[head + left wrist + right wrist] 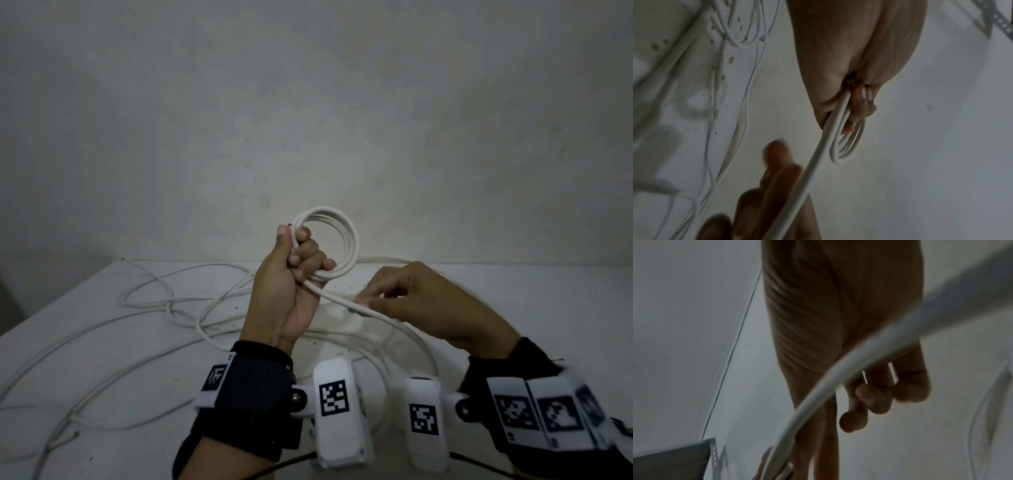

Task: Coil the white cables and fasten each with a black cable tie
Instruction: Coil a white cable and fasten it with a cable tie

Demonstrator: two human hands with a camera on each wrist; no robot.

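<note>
Above the table (102,342), the left hand (291,284) grips a coiled white cable (342,240) in curled fingers, while the right hand (428,301) pinches its trailing strand.

table: white top (102,342) with small dark specks
wall: plain pale grey (308,120) behind table
shelf upright: perforated metal (713,456)

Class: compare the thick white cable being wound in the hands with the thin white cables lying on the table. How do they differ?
The thick white cable is wound into neat loops gripped in the left hand; the thin white cables sprawl loose and tangled. The thick cable is held above the white table; the thin cables lie flat on it. Both are white and untied.
</note>
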